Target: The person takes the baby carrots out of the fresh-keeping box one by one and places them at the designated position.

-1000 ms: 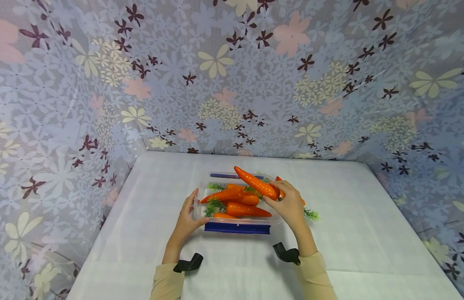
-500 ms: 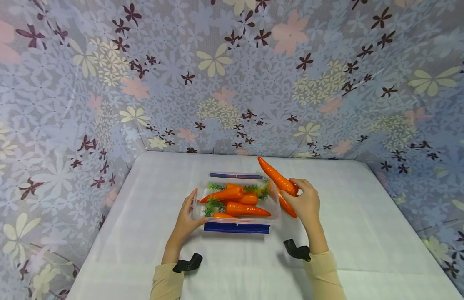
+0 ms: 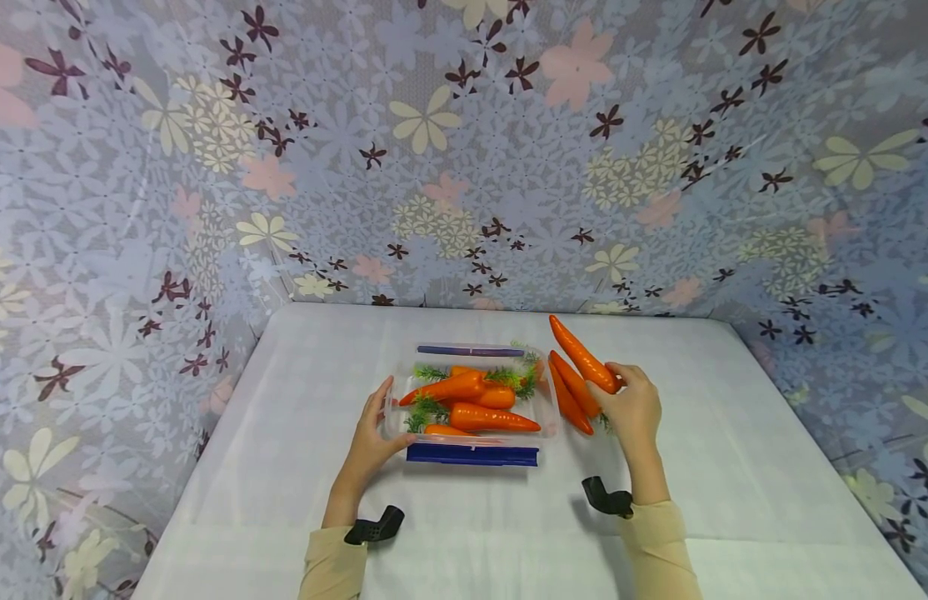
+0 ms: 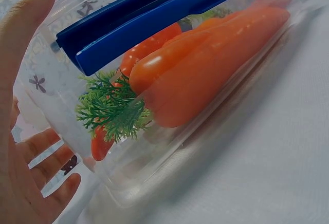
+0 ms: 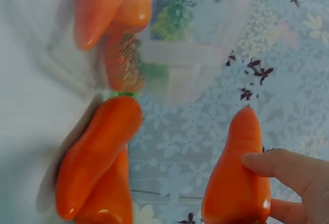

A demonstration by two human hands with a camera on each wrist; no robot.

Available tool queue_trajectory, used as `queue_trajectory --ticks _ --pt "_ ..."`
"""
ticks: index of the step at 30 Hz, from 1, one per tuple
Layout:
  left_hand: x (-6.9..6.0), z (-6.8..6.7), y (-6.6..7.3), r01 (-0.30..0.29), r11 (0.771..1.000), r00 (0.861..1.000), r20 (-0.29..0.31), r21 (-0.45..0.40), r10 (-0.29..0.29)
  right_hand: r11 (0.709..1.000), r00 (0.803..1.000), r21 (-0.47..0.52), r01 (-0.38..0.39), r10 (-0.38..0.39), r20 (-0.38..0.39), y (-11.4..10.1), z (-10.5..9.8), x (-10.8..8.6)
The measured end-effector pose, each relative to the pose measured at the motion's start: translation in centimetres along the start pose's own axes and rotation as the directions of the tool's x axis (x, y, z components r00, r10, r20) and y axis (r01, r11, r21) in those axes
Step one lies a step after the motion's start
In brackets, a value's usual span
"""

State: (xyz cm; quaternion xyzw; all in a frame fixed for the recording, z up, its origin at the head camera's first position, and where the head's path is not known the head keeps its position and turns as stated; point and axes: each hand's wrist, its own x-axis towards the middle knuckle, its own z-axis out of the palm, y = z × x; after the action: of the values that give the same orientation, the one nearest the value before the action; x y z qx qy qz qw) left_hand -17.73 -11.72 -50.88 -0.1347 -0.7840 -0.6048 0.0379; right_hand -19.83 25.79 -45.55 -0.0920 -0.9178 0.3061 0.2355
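Note:
A clear plastic box (image 3: pixel 546 417) with blue locking flaps (image 3: pixel 471 455) stands on the table, its top open. Several orange carrots (image 3: pixel 494 417) with green leafy tops lie inside. At the box's left end, my left hand (image 3: pixel 370 442) touches it with spread, fairly straight fingers, the thumb by the front corner. My right hand (image 3: pixel 636 408) pinches another carrot (image 5: pixel 231 188) by its thick end, right of the box; its thin tip points away and to the left. Two more carrots (image 3: pixel 571 407) lie against each other just outside the right wall, partly below the held one.
A white cloth (image 3: pixel 749 467) covers the table. Behind and beside it hangs flower-patterned fabric (image 3: pixel 464 167). A black wrist mount (image 3: pixel 377 527) sits on the left wrist, and a like one (image 3: pixel 606 497) on the right.
My right hand has carried the carrot rightward, from above the box to beyond the two carrots outside it. The left hand has stayed at the box's left end.

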Motion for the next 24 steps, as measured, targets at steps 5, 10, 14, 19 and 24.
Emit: queue_trajectory --ticks 5,10,14,19,24 --pt "0.4 0.2 -1.9 0.007 1.0 1.0 -0.007 -0.004 -0.007 0.999 1.0 -0.025 -0.031 0.031 0.003 1.1 0.3 0.2" --pt "0.7 0.4 -4.0 0.017 1.0 1.0 -0.016 0.014 -0.016 0.997 0.998 -0.04 -0.06 0.06 -0.004 2.3 0.6 0.4" --pt "0.7 0.4 -4.3 0.004 1.0 1.0 -0.023 0.006 -0.004 0.996 0.997 -0.056 -0.07 0.07 -0.015 3.3 0.9 0.5" --pt "0.8 0.4 -4.2 0.003 1.0 1.0 -0.024 -0.001 -0.003 0.994 0.997 -0.08 -0.072 0.072 -0.004 4.3 1.1 0.6" --pt "0.7 0.4 -4.2 -0.009 1.0 1.0 -0.023 -0.003 0.009 0.988 0.995 -0.126 -0.087 0.093 0.035 5.1 1.4 0.6"
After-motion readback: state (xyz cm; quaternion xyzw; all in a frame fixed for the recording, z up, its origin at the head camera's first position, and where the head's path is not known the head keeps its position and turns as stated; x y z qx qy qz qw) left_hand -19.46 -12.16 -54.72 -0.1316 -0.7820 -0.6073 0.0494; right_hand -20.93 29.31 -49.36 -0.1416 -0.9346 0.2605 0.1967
